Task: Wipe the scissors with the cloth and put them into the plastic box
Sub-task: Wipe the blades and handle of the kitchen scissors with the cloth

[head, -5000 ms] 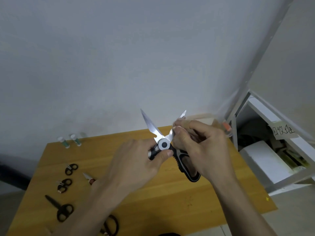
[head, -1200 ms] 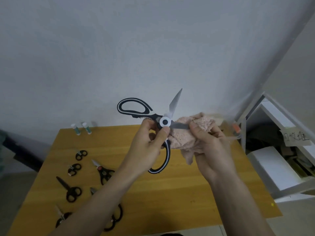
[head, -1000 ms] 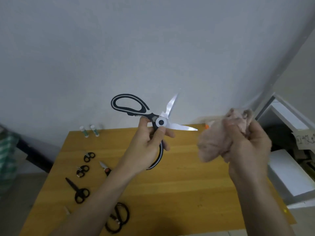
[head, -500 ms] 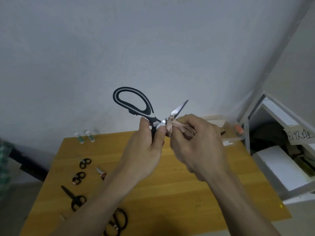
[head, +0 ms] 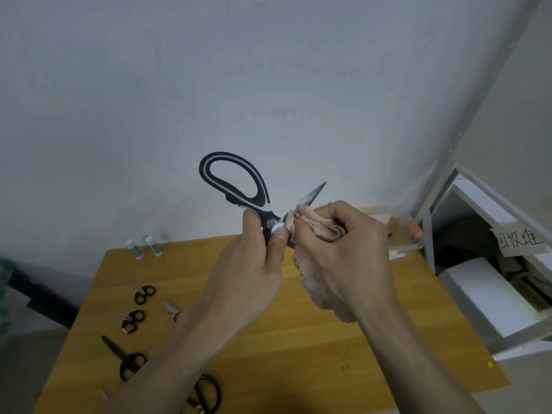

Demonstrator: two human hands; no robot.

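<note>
Large kitchen scissors [head: 239,186] with black and grey handles are held up in front of the wall, blades spread. My left hand [head: 251,270] grips them at the pivot, thumb on the white rivet. My right hand [head: 343,255] holds a bunched pink cloth [head: 313,228] wrapped round one blade near the pivot. The other blade tip [head: 316,192] sticks out above the cloth. The clear plastic box [head: 400,234] stands at the table's far right corner, mostly hidden behind my right hand.
On the wooden table [head: 298,354] lie several small black scissors [head: 131,363] along the left side. Two small white tubes [head: 143,246] stand at the far left edge. A white metal shelf [head: 493,264] with boxes stands to the right.
One second ago my right hand held the cloth away from the scissors. It has come back and closed the cloth round a blade by the pivot. My left hand keeps its grip.
</note>
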